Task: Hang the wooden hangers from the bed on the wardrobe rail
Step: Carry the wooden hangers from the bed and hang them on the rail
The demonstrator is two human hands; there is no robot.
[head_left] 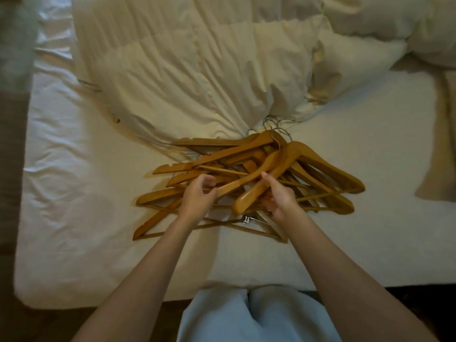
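Several wooden hangers (320, 166) lie in a tangled pile on the white bed sheet (74, 193), their metal hooks (274, 124) pointing toward the duvet. My left hand (197, 196) curls its fingers round the arm of one hanger in the middle of the pile. My right hand (278, 196) grips the arm of a neighbouring top hanger (251, 193), thumb over it. Both hangers still lie within the heap. The wardrobe rail is not in view.
A crumpled cream duvet (185, 65) covers the far half of the bed. A beige cloth (439, 144) lies at the right. The bed's near edge (123, 297) runs just in front of my legs, with dark floor at the left.
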